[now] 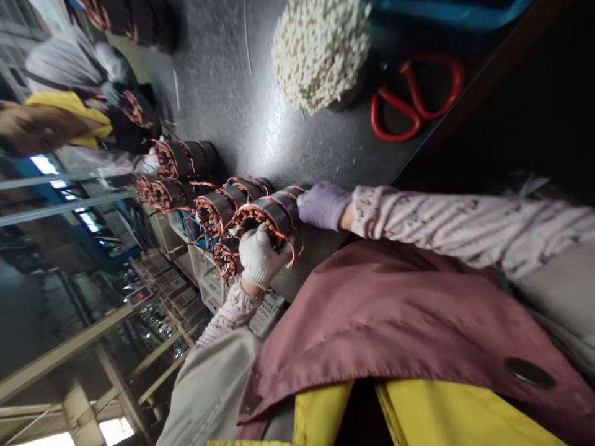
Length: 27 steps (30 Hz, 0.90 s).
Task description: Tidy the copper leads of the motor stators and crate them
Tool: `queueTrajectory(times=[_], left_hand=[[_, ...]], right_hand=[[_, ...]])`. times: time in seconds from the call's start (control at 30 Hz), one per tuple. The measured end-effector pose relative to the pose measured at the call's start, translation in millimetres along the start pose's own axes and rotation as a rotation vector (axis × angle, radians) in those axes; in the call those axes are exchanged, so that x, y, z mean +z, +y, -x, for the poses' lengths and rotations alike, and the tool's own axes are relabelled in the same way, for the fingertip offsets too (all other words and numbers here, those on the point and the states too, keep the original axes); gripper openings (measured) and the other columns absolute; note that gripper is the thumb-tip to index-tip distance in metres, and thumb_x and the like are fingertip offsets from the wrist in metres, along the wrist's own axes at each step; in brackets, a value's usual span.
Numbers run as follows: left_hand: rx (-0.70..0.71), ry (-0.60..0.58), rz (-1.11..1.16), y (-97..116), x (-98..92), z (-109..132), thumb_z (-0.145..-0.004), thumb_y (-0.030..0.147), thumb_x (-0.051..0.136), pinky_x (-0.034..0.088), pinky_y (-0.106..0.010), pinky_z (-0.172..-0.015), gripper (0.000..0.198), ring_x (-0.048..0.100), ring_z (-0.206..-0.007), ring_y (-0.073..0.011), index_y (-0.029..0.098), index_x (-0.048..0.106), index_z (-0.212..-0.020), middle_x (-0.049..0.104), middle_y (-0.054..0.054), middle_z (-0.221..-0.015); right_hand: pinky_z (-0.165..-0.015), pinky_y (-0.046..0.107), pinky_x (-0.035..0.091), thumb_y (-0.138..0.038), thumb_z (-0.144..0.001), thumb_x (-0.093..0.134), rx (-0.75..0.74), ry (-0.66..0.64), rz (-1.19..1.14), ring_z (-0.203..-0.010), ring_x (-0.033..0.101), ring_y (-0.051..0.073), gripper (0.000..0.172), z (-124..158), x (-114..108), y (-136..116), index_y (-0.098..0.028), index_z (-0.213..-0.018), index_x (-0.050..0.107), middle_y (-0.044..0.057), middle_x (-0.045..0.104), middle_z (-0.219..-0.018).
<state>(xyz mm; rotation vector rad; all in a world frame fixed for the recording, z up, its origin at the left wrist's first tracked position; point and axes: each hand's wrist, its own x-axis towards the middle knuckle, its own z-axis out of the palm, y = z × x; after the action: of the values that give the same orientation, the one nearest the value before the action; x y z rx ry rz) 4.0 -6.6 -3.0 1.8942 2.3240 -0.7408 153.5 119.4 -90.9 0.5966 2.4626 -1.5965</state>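
Note:
A motor stator (281, 214), a grey cylinder with copper windings, lies on its side between my hands. My left hand (260, 255), in a white knitted glove, is closed on its wound end, with fingers at the bore. At the opposite end my right hand (325, 205), in a purple glove, grips the rim; its fingertips are partly hidden. Loose copper leads (292, 251) hang beside my left hand. Another stator (211, 214) lies against the far side of the held one, and a smaller wound end (225, 259) shows just past my left hand.
Red-handled scissors (397, 114) and a bundle of thin white pieces (320, 52) lie on the dark worktable (223, 93). A blue tray (455, 15) stands at the edge. At left, a co-worker's gloved hand (151, 162) touches another stator (198, 158). Crates (207, 275) stand below.

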Motion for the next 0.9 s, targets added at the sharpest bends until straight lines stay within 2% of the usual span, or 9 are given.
queueTrajectory(times=[0.1,0.17,0.27,0.37,0.5,0.73,0.9], left_hand=[[-0.005,0.009,0.042,0.5,2.5,3.0,-0.071,0.061,0.069,0.053,-0.039,-0.071,0.049,0.069,-0.072,-0.0291,0.016,0.067,-0.090,0.069,-0.011,-0.071],[-0.011,0.014,0.050,0.3,3.5,4.8,-0.071,0.062,0.070,0.053,-0.040,-0.071,0.049,0.069,-0.073,-0.0297,0.017,0.066,-0.089,0.069,-0.011,-0.071],[-0.019,0.022,0.053,-0.4,3.0,6.5,-0.069,0.061,0.071,0.053,-0.041,-0.072,0.049,0.069,-0.075,-0.0306,0.017,0.066,-0.089,0.069,-0.011,-0.073],[-0.006,0.020,0.075,-0.6,0.6,7.4,-0.068,0.058,0.072,0.053,-0.040,-0.073,0.045,0.069,-0.074,-0.0290,0.018,0.065,-0.089,0.069,-0.010,-0.072],[0.012,0.017,0.072,0.0,-2.1,9.4,-0.070,0.056,0.072,0.054,-0.040,-0.073,0.041,0.069,-0.073,-0.0284,0.019,0.065,-0.086,0.069,-0.009,-0.069],[0.016,-0.009,0.086,0.4,-1.2,13.0,-0.071,0.056,0.071,0.053,-0.041,-0.075,0.041,0.070,-0.078,-0.0298,0.020,0.066,-0.089,0.072,-0.010,-0.075],[0.016,-0.056,0.123,1.7,-3.6,12.9,-0.073,0.051,0.069,0.053,-0.042,-0.077,0.034,0.069,-0.076,-0.0298,0.021,0.064,-0.086,0.071,-0.010,-0.073]], right_hand=[[-0.085,0.039,0.048,-0.035,-0.102,0.042,0.202,-0.091,0.028,-0.106,0.070,0.034,0.045,34.7,14.0,34.1,-0.008,-0.124,0.070,0.024,0.073,-0.115],[-0.083,0.037,0.048,-0.044,-0.103,0.040,0.347,-0.098,0.007,-0.106,0.071,0.032,0.049,52.5,26.7,59.3,-0.014,-0.128,0.069,0.020,0.074,-0.117],[-0.083,0.036,0.047,-0.048,-0.104,0.038,0.421,-0.111,0.018,-0.107,0.070,0.031,0.051,57.5,41.1,80.0,-0.017,-0.133,0.066,0.017,0.073,-0.119],[-0.083,0.035,0.047,-0.050,-0.103,0.037,0.401,-0.123,0.034,-0.107,0.070,0.029,0.053,44.2,42.4,80.2,-0.019,-0.133,0.067,0.016,0.074,-0.119],[-0.082,0.036,0.048,-0.052,-0.102,0.037,0.384,-0.124,0.068,-0.105,0.071,0.030,0.055,28.3,32.1,77.1,-0.018,-0.133,0.068,0.017,0.074,-0.118],[-0.082,0.036,0.049,-0.047,-0.101,0.042,0.318,-0.176,0.126,-0.102,0.071,0.029,0.048,27.6,18.9,77.3,-0.021,-0.130,0.070,0.014,0.076,-0.114],[-0.084,0.039,0.049,-0.042,-0.101,0.048,0.361,-0.245,0.071,-0.103,0.071,0.033,0.046,21.3,-7.8,65.8,-0.011,-0.123,0.075,0.022,0.074,-0.114]])
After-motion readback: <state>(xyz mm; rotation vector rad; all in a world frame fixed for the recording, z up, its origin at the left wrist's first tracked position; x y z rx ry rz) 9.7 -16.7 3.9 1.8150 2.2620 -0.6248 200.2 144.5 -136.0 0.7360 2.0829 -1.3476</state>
